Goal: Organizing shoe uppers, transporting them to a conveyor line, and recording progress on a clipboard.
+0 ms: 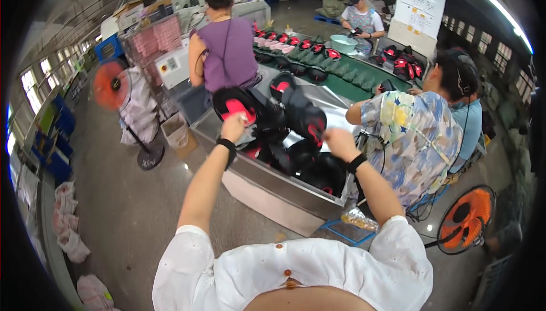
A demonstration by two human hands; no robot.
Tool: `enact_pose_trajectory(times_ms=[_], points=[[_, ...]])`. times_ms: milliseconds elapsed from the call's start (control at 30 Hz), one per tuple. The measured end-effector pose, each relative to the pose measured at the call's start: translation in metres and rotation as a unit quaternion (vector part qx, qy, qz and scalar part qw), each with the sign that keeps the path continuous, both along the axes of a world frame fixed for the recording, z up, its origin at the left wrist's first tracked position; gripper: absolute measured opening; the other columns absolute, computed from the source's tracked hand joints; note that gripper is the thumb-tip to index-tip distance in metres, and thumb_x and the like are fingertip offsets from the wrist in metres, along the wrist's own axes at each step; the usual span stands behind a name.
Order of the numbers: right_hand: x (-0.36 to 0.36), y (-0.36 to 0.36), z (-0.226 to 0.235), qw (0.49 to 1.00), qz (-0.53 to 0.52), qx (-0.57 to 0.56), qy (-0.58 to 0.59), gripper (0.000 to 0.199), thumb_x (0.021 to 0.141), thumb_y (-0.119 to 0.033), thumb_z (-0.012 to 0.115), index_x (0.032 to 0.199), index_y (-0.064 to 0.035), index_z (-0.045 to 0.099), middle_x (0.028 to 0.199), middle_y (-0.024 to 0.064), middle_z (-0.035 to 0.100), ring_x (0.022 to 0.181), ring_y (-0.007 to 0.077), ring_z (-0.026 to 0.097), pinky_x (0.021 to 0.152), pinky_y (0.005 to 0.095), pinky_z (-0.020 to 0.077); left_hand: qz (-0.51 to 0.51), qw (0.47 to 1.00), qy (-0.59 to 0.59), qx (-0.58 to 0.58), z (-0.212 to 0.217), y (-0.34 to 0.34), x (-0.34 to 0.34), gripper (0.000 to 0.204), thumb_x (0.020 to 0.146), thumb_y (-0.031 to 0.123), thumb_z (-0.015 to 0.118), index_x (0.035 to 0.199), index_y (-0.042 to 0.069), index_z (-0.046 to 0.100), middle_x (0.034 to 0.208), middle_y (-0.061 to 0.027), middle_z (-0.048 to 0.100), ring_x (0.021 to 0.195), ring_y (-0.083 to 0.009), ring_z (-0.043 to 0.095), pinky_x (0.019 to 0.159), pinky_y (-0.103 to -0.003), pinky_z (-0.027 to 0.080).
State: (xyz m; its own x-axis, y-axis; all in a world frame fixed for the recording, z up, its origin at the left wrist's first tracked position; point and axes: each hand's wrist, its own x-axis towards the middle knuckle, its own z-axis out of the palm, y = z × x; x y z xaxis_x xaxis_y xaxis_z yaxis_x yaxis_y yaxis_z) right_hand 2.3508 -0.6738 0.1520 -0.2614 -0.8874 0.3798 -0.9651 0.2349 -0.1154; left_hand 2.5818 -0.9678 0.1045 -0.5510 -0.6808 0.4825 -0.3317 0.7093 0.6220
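My left hand (232,128) pinches the edge of a black piece with a red lining (242,110), which looks like a shoe upper. The piece is lifted over a metal trough (267,179). Near the trough's right side, my right hand (341,143) is closed at the end of a nested stack of similar black and red pieces (298,110). Motion blurs the fingers, and how firmly they grip does not show. More black pieces (318,171) lie heaped in the trough below my hands. A dark band circles each of my wrists.
A green conveyor (364,86) carries rows of black, red and pink pieces. One person in purple (230,55) stands ahead; another in a patterned shirt (406,134) sits close right. Orange fans (466,220) flank the area, one at left on a stand (136,137). Cables trail at right.
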Motion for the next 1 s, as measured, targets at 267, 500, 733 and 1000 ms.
enact_pose_trajectory(times_ms=[267, 500, 733, 1000], points=[[-0.001, 0.004, -0.085, 0.969, -0.032, 0.246, -0.007, 0.018, 0.074, -0.015, 0.051, 0.073, -0.0051, 0.066, 0.075, 0.0155, 0.065, 0.073, 0.0311, 0.064, 0.062, 0.0405, 0.0509, 0.074, 0.936, -0.336, -0.076, -0.058, -0.051, -0.084, 0.023, 0.081, 0.025, 0.048, 0.081, 0.012, 0.067, 0.086, -0.0134, 0.065, 0.082, -0.0302, 0.063, 0.071, -0.042, 0.05], [0.078, 0.045, -0.056, 0.958, -0.079, 0.271, -0.051, 0.017, 0.076, -0.016, 0.052, 0.082, -0.0086, 0.067, 0.081, 0.0143, 0.066, 0.076, 0.03, 0.064, 0.065, 0.04, 0.0504, 0.071, 0.982, 0.079, -0.158, 0.034, -0.127, 0.044, 0.012, 0.08, 0.008, 0.049, 0.086, 0.002, 0.057, 0.075, -0.0164, 0.06, 0.069, -0.0341, 0.06, 0.064, -0.042, 0.047], [0.238, 0.073, -0.02, 0.812, 0.059, -0.279, -0.51, 0.039, 0.09, -0.013, 0.046, 0.128, -0.0074, 0.043, 0.099, 0.0062, 0.055, 0.074, 0.0087, 0.054, 0.064, 0.0251, 0.0439, -0.465, 0.877, -0.111, -0.046, 0.148, 0.131, 0.15, 0.017, 0.082, 0.015, 0.048, 0.074, 0.002, 0.053, 0.058, -0.0117, 0.046, 0.051, -0.0272, 0.048, 0.049, -0.037, 0.037], [0.376, 0.16, -0.096, 0.601, -0.022, -0.184, -0.777, 0.036, 0.091, -0.037, 0.049, 0.094, -0.0022, 0.057, 0.08, 0.0046, 0.058, 0.063, 0.0056, 0.048, 0.054, 0.0198, 0.038, -0.558, 0.811, 0.067, 0.161, 0.109, 0.225, 0.177, 0.018, 0.088, 0.018, 0.047, 0.082, 0.003, 0.056, 0.059, -0.0046, 0.05, 0.052, -0.0156, 0.049, 0.049, -0.028, 0.038]])
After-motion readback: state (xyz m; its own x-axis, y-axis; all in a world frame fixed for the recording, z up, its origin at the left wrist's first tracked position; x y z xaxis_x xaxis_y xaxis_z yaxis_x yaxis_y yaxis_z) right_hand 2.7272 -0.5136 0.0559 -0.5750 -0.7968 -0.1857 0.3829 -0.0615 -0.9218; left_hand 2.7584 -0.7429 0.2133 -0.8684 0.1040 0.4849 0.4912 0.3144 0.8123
